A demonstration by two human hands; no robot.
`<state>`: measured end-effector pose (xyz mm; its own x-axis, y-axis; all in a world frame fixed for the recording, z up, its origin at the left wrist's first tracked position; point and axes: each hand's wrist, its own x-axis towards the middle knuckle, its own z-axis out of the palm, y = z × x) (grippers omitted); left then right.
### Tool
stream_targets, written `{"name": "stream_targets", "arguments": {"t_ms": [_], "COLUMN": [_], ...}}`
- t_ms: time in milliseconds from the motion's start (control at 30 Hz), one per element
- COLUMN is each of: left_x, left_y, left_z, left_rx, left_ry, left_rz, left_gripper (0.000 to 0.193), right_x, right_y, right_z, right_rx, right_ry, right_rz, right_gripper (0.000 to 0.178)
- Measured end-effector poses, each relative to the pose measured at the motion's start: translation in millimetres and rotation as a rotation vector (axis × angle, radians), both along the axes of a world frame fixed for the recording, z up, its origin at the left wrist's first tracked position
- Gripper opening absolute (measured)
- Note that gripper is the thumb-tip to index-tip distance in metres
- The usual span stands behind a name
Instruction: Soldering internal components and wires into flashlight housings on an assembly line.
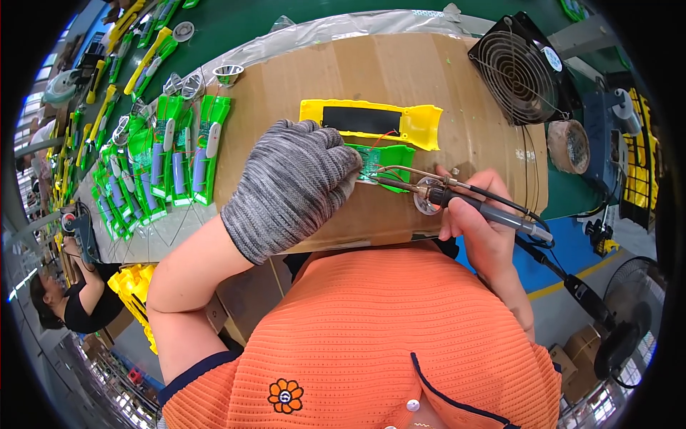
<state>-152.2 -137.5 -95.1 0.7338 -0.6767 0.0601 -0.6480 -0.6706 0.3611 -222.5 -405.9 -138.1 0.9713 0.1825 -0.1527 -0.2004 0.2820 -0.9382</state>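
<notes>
My left hand (289, 187), in a grey knitted glove, is closed over the left part of a green plastic housing (401, 156). Its fingertips are hidden, so what they pinch cannot be made out. A green circuit board shows inside the housing beside the fingers. My bare right hand (480, 222) is wrapped round the grey handle of a soldering iron (493, 212). The iron's tip and a thin curved metal tube point left, over the board. Just beyond lies a yellow plastic housing (421, 127) with a black panel, and a red wire runs between the two housings.
Several green housings with purple battery cells (199, 169) stand in rows at the left, near shiny reflector cups (229, 74). A black fan (516, 71) and a tape roll (569, 146) are at the right of the cardboard sheet (271, 86). Another person (78, 297) sits at far left.
</notes>
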Motion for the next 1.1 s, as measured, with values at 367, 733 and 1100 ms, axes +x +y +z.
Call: {"name": "stream_targets", "arguments": {"t_ms": [367, 733, 1100], "left_x": [-1.1, -0.1, 30.4], "left_y": [-0.3, -2.0, 0.7], "left_z": [-0.2, 2.2, 24.9], "left_rx": [0.000, 0.036, 0.058], "left_ry": [-0.020, -0.001, -0.190], "left_rz": [0.009, 0.008, 0.111], "left_gripper": [0.015, 0.014, 0.016], "right_x": [-0.2, -1.9, 20.1], "right_y": [11.8, 6.4, -24.3], "right_z": [6.2, 5.0, -8.4], "right_rx": [-0.104, -0.103, -0.013], "right_ry": [0.017, -0.060, -0.147], "right_rz": [-0.036, -0.014, -0.385], "right_gripper": [0.020, 0.020, 0.015]}}
